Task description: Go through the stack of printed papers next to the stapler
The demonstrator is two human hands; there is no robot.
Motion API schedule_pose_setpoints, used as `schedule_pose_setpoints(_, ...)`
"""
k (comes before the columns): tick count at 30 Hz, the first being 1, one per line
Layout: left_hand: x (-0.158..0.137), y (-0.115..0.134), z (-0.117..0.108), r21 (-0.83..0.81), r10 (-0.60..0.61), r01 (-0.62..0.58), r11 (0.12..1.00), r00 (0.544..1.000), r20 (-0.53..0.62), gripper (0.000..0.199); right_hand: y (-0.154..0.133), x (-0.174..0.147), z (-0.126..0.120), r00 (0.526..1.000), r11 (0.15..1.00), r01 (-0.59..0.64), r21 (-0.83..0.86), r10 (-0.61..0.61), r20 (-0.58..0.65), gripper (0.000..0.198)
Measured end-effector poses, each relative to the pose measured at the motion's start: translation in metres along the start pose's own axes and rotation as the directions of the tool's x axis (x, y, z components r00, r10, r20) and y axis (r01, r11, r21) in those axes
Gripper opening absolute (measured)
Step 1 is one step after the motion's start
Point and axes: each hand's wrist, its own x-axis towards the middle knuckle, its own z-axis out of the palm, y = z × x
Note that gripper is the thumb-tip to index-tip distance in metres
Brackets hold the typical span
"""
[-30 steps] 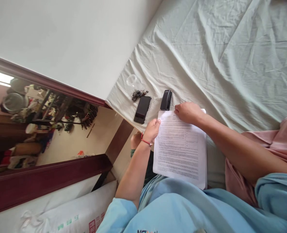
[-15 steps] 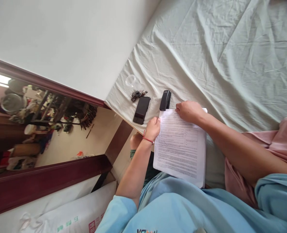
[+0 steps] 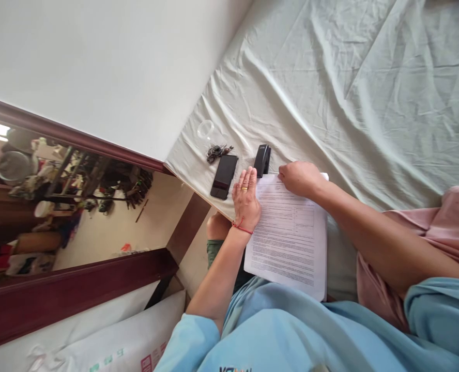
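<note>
Paper stack [image 3: 287,237] sits at the bed's [image 3: 330,93] near edge, partly overhanging; right hand [image 3: 299,178] pinches its top corner, I think; left hand [image 3: 246,199] lies flat and spread, fingertips by the stapler [image 3: 262,160]; loose sheets could fan or slide off.

Single head view, tilted sideways, looking down close over lap onto bed sheet [image 3: 330,77] and wall.

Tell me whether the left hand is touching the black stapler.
Cannot tell. In the head view the left hand lies flat with its fingertips right beside the black stapler, but no clear gap or contact shows.
</note>
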Motion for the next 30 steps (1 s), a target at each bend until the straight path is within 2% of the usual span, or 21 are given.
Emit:
schedule_pose_setpoints(6,0.005,0.004,-0.006,0.097,-0.064,0.054,0.994,0.993,0.097,0.079,0.0,0.001,0.001,1.0,1.0,0.005,-0.013,-0.005,-0.001,0.037)
schedule_pose_setpoints(14,0.007,0.002,-0.005,0.06,-0.039,0.034,0.998,0.996,0.078,0.075,0.001,0.0,-0.001,1.0,1.0,0.011,0.005,-0.011,0.013,0.037)
schedule_pose_setpoints(21,0.007,0.003,-0.01,0.046,-0.022,0.017,0.999,0.994,0.108,0.075,0.003,0.0,0.0,0.999,0.999,0.034,0.006,-0.034,0.011,0.038)
schedule_pose_setpoints(24,0.007,-0.003,-0.013,-0.015,0.025,-0.024,1.0,0.992,0.124,0.076,0.001,0.0,0.002,0.998,0.998,0.067,0.003,-0.067,-0.004,0.038)
schedule_pose_setpoints(27,-0.002,-0.012,-0.015,-0.145,0.043,-0.031,0.989,0.996,0.084,0.072,-0.003,-0.002,-0.001,0.994,0.995,0.104,0.004,-0.104,0.017,0.036)
schedule_pose_setpoints(30,-0.021,-0.021,-0.016,-0.267,-0.071,0.065,0.961,0.997,-0.012,0.062,-0.008,-0.006,-0.006,0.979,0.981,0.194,0.029,-0.195,0.051,0.035)
